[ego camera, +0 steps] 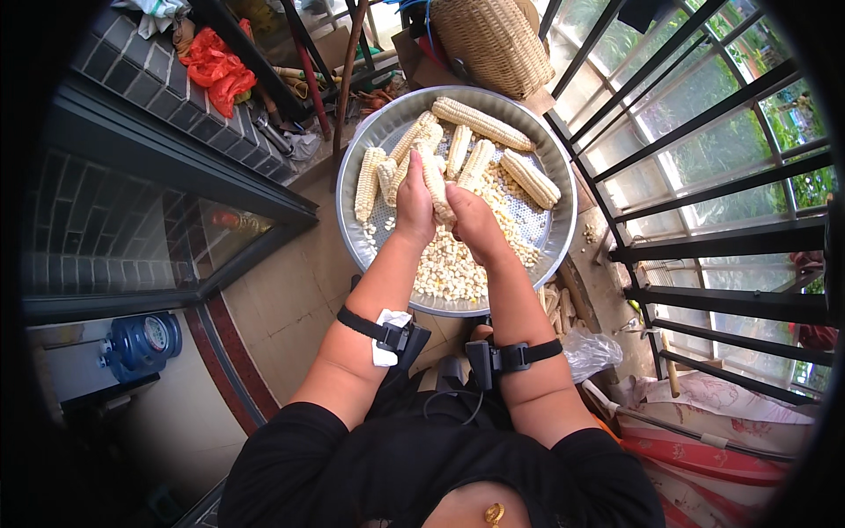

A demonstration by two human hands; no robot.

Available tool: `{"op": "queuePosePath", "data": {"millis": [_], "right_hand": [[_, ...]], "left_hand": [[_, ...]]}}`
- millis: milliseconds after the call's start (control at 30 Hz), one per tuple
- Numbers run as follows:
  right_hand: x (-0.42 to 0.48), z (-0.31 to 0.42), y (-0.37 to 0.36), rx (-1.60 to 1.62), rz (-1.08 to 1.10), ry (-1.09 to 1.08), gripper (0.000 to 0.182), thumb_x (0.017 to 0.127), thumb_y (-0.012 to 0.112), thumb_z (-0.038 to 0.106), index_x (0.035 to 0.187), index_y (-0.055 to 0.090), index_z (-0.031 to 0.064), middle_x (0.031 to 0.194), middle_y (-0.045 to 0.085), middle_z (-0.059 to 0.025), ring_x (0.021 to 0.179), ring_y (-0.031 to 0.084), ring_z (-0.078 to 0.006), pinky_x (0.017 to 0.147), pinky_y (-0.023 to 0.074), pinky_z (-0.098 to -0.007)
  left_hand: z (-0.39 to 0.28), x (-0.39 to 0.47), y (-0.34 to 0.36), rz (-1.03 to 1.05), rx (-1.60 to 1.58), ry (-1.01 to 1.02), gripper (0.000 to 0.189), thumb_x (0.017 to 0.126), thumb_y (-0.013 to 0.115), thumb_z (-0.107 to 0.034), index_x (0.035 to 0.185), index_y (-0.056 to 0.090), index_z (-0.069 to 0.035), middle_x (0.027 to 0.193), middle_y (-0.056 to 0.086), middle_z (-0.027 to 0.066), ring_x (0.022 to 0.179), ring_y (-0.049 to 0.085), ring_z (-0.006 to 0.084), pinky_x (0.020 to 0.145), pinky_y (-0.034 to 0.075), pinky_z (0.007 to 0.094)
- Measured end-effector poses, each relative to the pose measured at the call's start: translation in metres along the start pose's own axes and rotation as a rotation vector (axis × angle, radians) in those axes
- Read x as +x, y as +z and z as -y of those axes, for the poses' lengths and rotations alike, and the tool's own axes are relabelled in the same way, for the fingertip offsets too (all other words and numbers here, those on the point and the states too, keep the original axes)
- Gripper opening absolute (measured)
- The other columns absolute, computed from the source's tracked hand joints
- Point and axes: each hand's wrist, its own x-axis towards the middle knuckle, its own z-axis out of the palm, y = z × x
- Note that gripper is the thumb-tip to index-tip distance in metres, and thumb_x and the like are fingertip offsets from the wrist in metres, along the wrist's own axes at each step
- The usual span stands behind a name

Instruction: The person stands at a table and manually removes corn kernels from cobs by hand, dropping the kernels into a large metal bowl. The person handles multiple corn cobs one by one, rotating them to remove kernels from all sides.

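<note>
My left hand [416, 206] and my right hand [475, 223] are both closed around one ear of white corn [433, 179], its far end pointing away from me. Below them is a large round metal pan [353, 231] with a perforated base. Loose corn kernels [449, 267] are heaped in its near and middle part. Several other ears lie around the far half: a long ear [485, 123] along the back rim, a shorter ear [530, 178] at the right, and an ear [368, 185] at the left. The fingers hide part of the held ear.
A woven basket [495, 49] stands behind the pan. Black metal railings [713, 251] run along the right. Bare cobs [564, 310] and a clear plastic bag [591, 353] lie at the pan's near right. A dark-framed glass door [165, 198] is at the left, with blue water bottles [142, 343] beyond.
</note>
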Motion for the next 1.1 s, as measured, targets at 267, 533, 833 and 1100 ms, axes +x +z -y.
{"op": "queuePosePath", "data": {"millis": [267,533,833,1100], "right_hand": [[-0.001,-0.005,0.014,0.084,-0.144,-0.067,0.036,0.096,0.041,0.035,0.082,0.056,0.0050,0.062,0.046,0.0028,0.051,0.038,-0.0056,0.046,0.0320,-0.0230],[-0.003,0.003,0.004,-0.051,-0.029,-0.040,0.036,0.096,0.043,0.035,0.082,0.056,0.0049,0.063,0.046,0.0032,0.050,0.038,-0.0060,0.045,0.0320,-0.0230],[0.002,-0.013,0.001,0.090,-0.118,0.004,0.036,0.097,0.041,0.035,0.084,0.058,0.0059,0.060,0.045,0.0029,0.049,0.037,-0.0071,0.045,0.0310,-0.0241],[-0.001,-0.002,0.005,-0.237,-0.135,-0.121,0.041,0.097,0.041,0.036,0.085,0.060,0.0014,0.070,0.056,-0.0028,0.064,0.048,-0.0110,0.061,0.0410,-0.0255]], "left_hand": [[0.009,0.008,-0.010,-0.006,0.020,0.020,0.052,0.095,0.036,-0.048,0.104,0.055,-0.001,0.092,0.057,0.0051,0.081,0.055,0.0126,0.073,0.045,0.0253],[0.010,0.008,-0.005,-0.024,0.093,0.064,0.047,0.094,0.037,-0.048,0.087,0.055,-0.005,0.074,0.054,0.0026,0.066,0.052,0.0111,0.064,0.044,0.0247],[0.012,0.012,-0.010,0.002,0.306,0.046,0.061,0.096,0.027,-0.050,0.100,0.059,0.002,0.091,0.060,0.0083,0.082,0.055,0.0156,0.077,0.044,0.0272],[0.009,0.010,-0.012,0.037,0.224,0.004,0.056,0.096,0.030,-0.047,0.096,0.058,0.001,0.082,0.061,0.0079,0.077,0.058,0.0157,0.073,0.047,0.0264]]}}
